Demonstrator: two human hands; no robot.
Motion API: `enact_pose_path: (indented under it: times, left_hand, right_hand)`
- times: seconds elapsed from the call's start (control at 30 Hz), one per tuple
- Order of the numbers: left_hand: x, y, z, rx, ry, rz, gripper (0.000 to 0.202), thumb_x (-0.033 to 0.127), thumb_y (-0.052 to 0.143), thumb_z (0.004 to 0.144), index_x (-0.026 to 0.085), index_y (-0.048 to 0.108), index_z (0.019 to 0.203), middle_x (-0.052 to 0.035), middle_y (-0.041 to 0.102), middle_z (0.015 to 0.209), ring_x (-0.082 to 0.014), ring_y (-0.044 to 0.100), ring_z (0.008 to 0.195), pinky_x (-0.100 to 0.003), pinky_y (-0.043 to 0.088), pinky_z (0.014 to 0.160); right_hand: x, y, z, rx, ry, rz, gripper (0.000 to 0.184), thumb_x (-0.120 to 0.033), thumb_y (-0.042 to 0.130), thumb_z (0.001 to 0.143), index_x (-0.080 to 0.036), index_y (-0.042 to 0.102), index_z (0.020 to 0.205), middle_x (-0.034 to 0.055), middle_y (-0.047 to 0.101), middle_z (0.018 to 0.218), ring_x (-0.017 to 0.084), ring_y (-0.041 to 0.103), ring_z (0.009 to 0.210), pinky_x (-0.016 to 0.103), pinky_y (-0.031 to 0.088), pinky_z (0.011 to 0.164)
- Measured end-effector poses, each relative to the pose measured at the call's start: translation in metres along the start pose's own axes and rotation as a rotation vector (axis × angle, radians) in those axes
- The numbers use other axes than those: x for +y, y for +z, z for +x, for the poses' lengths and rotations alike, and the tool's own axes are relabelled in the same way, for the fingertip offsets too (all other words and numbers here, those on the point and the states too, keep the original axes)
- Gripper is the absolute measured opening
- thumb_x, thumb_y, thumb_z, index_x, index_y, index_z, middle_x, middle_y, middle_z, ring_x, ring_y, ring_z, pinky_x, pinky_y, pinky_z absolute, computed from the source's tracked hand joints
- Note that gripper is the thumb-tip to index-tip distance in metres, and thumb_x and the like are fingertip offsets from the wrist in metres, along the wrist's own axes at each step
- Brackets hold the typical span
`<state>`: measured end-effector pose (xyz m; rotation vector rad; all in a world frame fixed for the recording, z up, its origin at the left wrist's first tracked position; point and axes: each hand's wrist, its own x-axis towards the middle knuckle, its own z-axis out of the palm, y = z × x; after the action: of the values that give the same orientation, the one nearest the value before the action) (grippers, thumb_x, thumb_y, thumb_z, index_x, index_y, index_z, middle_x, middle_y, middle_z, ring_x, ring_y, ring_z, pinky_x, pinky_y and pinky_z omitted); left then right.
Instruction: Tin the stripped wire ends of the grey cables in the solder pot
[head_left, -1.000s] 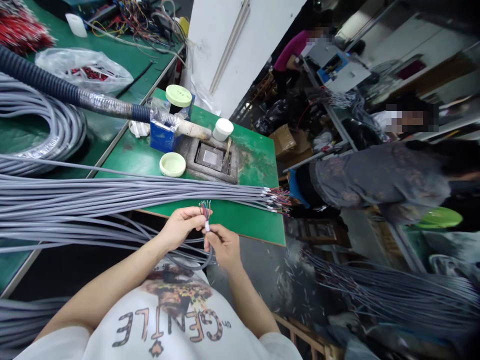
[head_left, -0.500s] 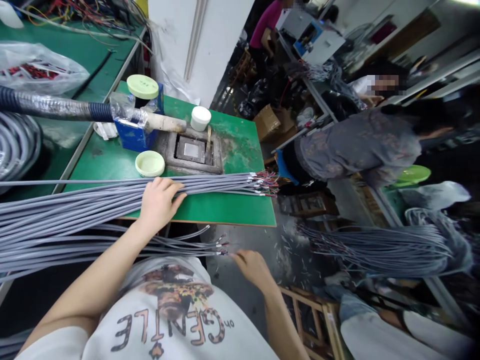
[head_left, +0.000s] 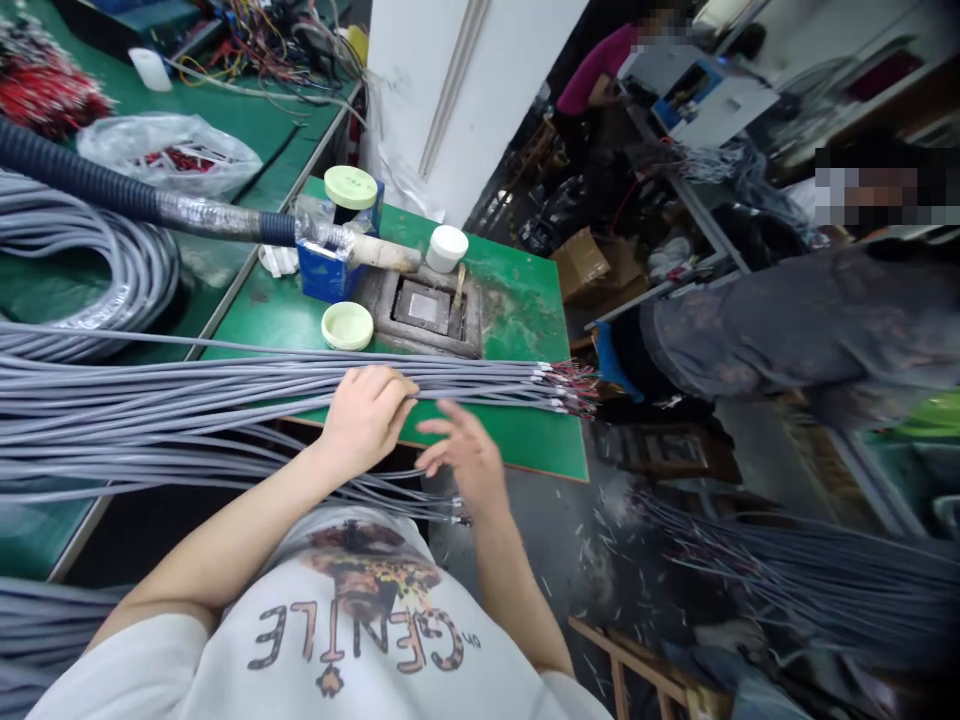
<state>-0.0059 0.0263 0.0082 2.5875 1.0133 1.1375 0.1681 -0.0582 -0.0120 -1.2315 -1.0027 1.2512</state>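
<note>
Grey cables (head_left: pixel 225 382) run in a bundle across the green bench, their stripped ends (head_left: pixel 570 385) showing thin coloured wires and white bands at the right. My left hand (head_left: pixel 369 415) lies over the bundle near the bench's front edge, fingers curled round some of the cables. Just right of it, my right hand (head_left: pixel 466 455) is in the air, fingers spread, holding nothing. Below my hands, a lower group of grey cables (head_left: pixel 405 490) hangs off the front edge, close to my shirt. The left palm hides part of the bundle.
Behind the bundle is a soot-stained square pot (head_left: pixel 427 308) with a brush (head_left: pixel 457 290) in it. A hose nozzle (head_left: pixel 386 253), a white tub (head_left: pixel 448 248), a green dish (head_left: pixel 347 326) and a blue box (head_left: pixel 322 272) surround it. Another person (head_left: pixel 750 320) is at the right.
My right hand has moved up and left from the lower cable ends, its fingers opening out. My left hand stays on the bundle. The view has shifted left.
</note>
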Motion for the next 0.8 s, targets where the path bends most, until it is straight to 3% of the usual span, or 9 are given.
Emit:
enact_pose_path:
  times: [0.1, 0.17, 0.2, 0.23, 0.3, 0.4, 0.47, 0.63, 0.8]
  left_hand:
    - [0.01, -0.011, -0.011, -0.081, 0.055, -0.145, 0.013, 0.021, 0.048, 0.092, 0.017, 0.06, 0.093, -0.0069, 0.065, 0.088, -0.0182, 0.057, 0.081, -0.032, 0.039, 0.069]
    - [0.011, -0.013, -0.02, -0.253, 0.06, -0.263, 0.013, 0.021, 0.048, 0.091, 0.017, 0.06, 0.091, -0.0059, 0.064, 0.084, -0.0175, 0.056, 0.079, -0.031, 0.041, 0.069]
    - [0.01, -0.013, -0.024, -0.338, 0.043, -0.326, 0.013, 0.023, 0.049, 0.091, 0.017, 0.061, 0.09, -0.0056, 0.064, 0.083, -0.0175, 0.056, 0.079, -0.031, 0.042, 0.07]
    - [0.008, -0.012, -0.027, -0.398, 0.005, -0.395, 0.014, 0.025, 0.05, 0.091, 0.017, 0.061, 0.091, -0.0055, 0.064, 0.084, -0.0176, 0.056, 0.08, -0.031, 0.043, 0.072]
    - [0.006, -0.01, -0.029, -0.414, -0.129, -0.563, 0.018, 0.031, 0.055, 0.089, 0.016, 0.063, 0.096, -0.0057, 0.064, 0.086, -0.0175, 0.057, 0.082, -0.031, 0.045, 0.076]
    - [0.005, -0.01, -0.025, -0.299, -0.378, -0.855, 0.026, 0.035, 0.059, 0.086, 0.016, 0.065, 0.102, -0.0056, 0.065, 0.085, -0.0158, 0.059, 0.078, -0.029, 0.048, 0.073]
    - [0.004, -0.01, -0.022, -0.237, -0.525, -1.001, 0.026, 0.036, 0.062, 0.083, 0.015, 0.068, 0.096, -0.0051, 0.066, 0.082, -0.0147, 0.059, 0.073, -0.027, 0.048, 0.07]
    - [0.001, -0.002, -0.025, -0.179, -0.736, -1.211, 0.023, 0.037, 0.07, 0.076, 0.014, 0.068, 0.074, -0.0032, 0.067, 0.074, -0.0125, 0.059, 0.066, -0.025, 0.048, 0.068]
    - [0.012, 0.01, -0.029, -0.238, -0.769, -1.373, 0.029, 0.04, 0.07, 0.074, 0.014, 0.061, 0.063, -0.0018, 0.064, 0.061, -0.0124, 0.06, 0.057, -0.025, 0.048, 0.059]
  right_hand:
    - [-0.031, -0.011, 0.012, 0.393, -0.294, 0.109, 0.041, -0.048, 0.047, 0.088, -0.021, 0.055, 0.118, 0.0055, 0.07, 0.091, 0.01, 0.059, 0.047, 0.02, 0.042, 0.039]
    - [-0.047, -0.018, 0.012, 0.593, -0.483, 0.059, 0.036, -0.044, 0.044, 0.091, -0.02, 0.057, 0.114, 0.0013, 0.068, 0.076, 0.007, 0.05, 0.04, 0.019, 0.038, 0.038]
    - [-0.051, -0.021, 0.01, 0.627, -0.54, 0.002, 0.033, -0.042, 0.044, 0.092, -0.019, 0.058, 0.112, -0.0011, 0.065, 0.067, 0.006, 0.045, 0.038, 0.018, 0.036, 0.038]
    - [-0.053, -0.022, 0.006, 0.606, -0.557, -0.08, 0.031, -0.04, 0.043, 0.093, -0.019, 0.059, 0.109, -0.0031, 0.061, 0.059, 0.006, 0.043, 0.037, 0.018, 0.035, 0.038]
    - [-0.05, -0.019, -0.002, 0.395, -0.46, -0.318, 0.028, -0.037, 0.044, 0.093, -0.018, 0.062, 0.106, -0.0048, 0.056, 0.051, 0.007, 0.043, 0.038, 0.018, 0.035, 0.039]
    - [-0.035, -0.006, -0.011, -0.049, -0.243, -0.689, 0.027, -0.032, 0.045, 0.093, -0.018, 0.064, 0.106, -0.0036, 0.057, 0.052, 0.009, 0.05, 0.045, 0.02, 0.04, 0.048]
    - [-0.026, 0.003, -0.014, -0.224, -0.209, -0.813, 0.03, -0.031, 0.041, 0.094, -0.018, 0.064, 0.109, -0.0025, 0.058, 0.054, 0.011, 0.053, 0.049, 0.022, 0.042, 0.054]
    - [-0.014, 0.013, -0.016, -0.307, -0.223, -0.826, 0.035, -0.037, 0.036, 0.097, -0.018, 0.063, 0.109, -0.0003, 0.06, 0.058, 0.014, 0.058, 0.057, 0.024, 0.045, 0.064]
    - [-0.013, 0.018, -0.013, -0.203, -0.263, -0.781, 0.037, -0.043, 0.042, 0.094, -0.019, 0.059, 0.072, 0.0, 0.058, 0.059, 0.012, 0.054, 0.056, 0.023, 0.042, 0.06]
